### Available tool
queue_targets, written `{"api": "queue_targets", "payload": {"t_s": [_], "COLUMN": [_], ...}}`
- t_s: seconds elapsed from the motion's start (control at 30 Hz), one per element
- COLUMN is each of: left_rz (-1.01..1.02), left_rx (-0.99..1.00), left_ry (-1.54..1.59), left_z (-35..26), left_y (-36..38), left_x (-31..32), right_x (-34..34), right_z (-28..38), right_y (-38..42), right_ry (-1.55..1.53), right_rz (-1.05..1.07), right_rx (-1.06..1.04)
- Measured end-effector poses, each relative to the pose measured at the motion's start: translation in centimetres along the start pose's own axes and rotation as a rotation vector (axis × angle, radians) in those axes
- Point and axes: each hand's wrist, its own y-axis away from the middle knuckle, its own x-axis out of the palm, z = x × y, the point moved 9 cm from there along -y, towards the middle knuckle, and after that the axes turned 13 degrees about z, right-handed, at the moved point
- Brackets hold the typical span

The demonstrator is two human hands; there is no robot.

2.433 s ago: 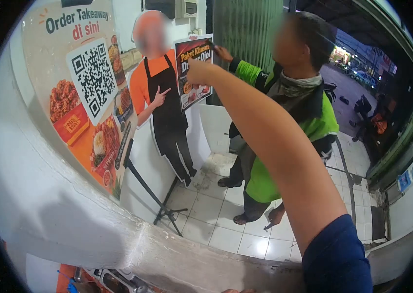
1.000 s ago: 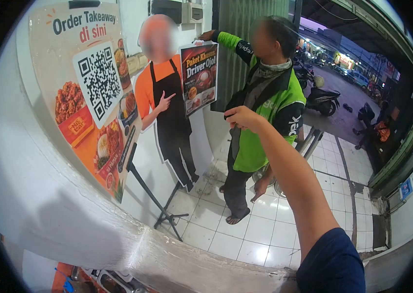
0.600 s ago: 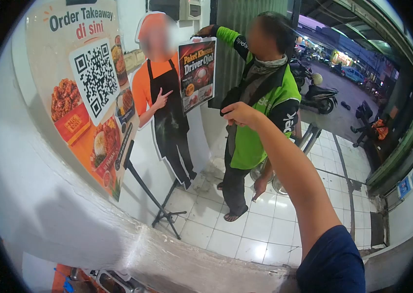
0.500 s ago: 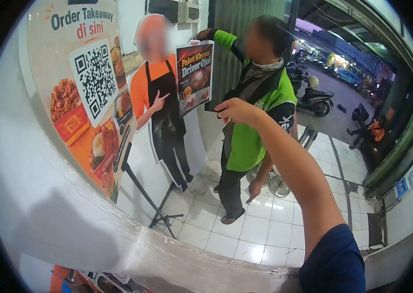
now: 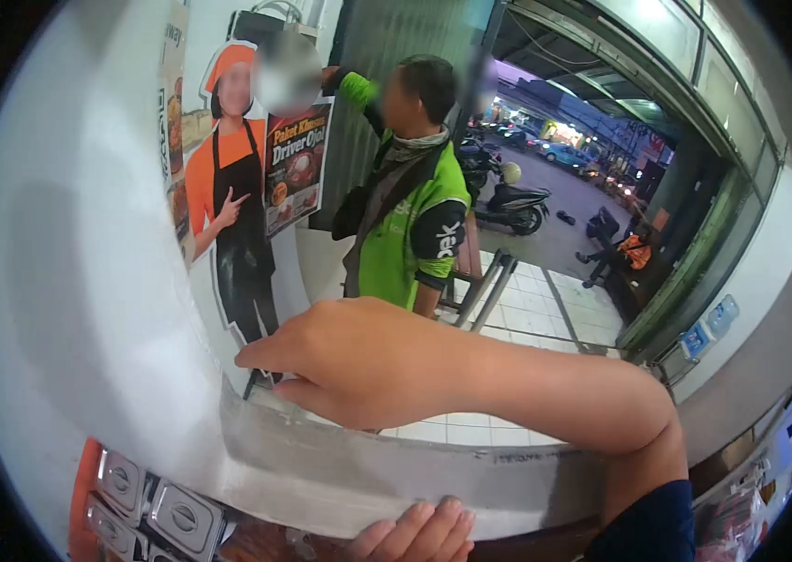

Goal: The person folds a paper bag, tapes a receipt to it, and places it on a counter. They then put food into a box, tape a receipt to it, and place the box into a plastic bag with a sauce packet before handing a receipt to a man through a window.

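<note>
My right hand [image 5: 344, 361] reaches across the middle above the pale ledge [image 5: 321, 473], index finger stretched leftward and thumb a little apart below it. Nothing shows between them; the other fingers are hidden behind the hand. At the bottom, my left hand [image 5: 419, 534] lays its fingers on the ledge's near edge, holding nothing visible. Beyond the ledge, a cardboard cutout [image 5: 236, 197] of a figure in an orange shirt and black apron stands beside a dark menu poster [image 5: 295, 169]. A person in a green and black vest [image 5: 414, 206] has a raised hand at the poster's top.
Metal lidded containers [image 5: 185, 515] sit at the lower left, below the ledge. Metal posts [image 5: 494, 290] stand on the tiled floor behind my arm. Outside are a parked scooter [image 5: 508, 206] and a seated person in orange [image 5: 635, 251]. Plastic packets [image 5: 742, 515] lie at the lower right.
My right hand has dropped from near the poster toward the ledge, and my left hand has come into view. The view has turned right; the other person's lowered hand is now hidden.
</note>
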Motion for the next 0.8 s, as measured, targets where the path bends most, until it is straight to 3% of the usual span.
{"api": "queue_targets", "payload": {"t_s": [0.1,0.13,0.17,0.27,0.4,0.47,0.53,0.57,0.67,0.7,0.8], "left_rz": [-0.085,0.108,0.101,0.042,-0.183,-0.257,-0.265,-0.217,-0.214,-0.205,-0.094], "left_rx": [0.132,0.113,0.133,0.148,0.012,-0.007,-0.001,0.019,0.03,0.044,-0.03], "left_ry": [-0.015,-0.102,-0.064,0.002,0.026,0.041,0.066,0.08,0.174,0.158,0.252], "left_z": [-0.5,-1.0,-1.3,-2.9,-3.9,-3.7,-4.9,-5.5,-7.2,-6.8,-9.0], "left_y": [0.6,1.8,2.1,1.7,2.1,3.4,3.3,2.9,3.3,3.1,3.3], "left_x": [-0.2,1.5,1.3,1.2,1.1,1.3,-1.0,-2.0,-3.5,-4.1,-6.8], "right_x": [-0.3,-0.7,-0.6,-1.4,1.3,5.7,11.6,17.3,31.3,34.2,44.6], "right_z": [2.9,3.9,4.7,8.4,12.6,14.7,18.4,19.3,24.0,25.6,32.5], "right_y": [0.9,1.7,2.5,6.0,13.3,18.1,23.8,26.2,32.3,33.0,36.1], "right_ry": [0.01,-0.004,-0.006,-0.068,-0.223,-0.645,-0.619,-0.961,-1.336,-1.317,-1.458], "right_rz": [-0.086,-0.134,-0.137,-0.268,-0.49,-0.555,-0.701,-0.677,-0.74,-0.745,-0.719], "right_rx": [-0.035,-0.055,-0.012,0.003,0.101,0.228,0.214,0.275,0.173,0.288,0.289]}}
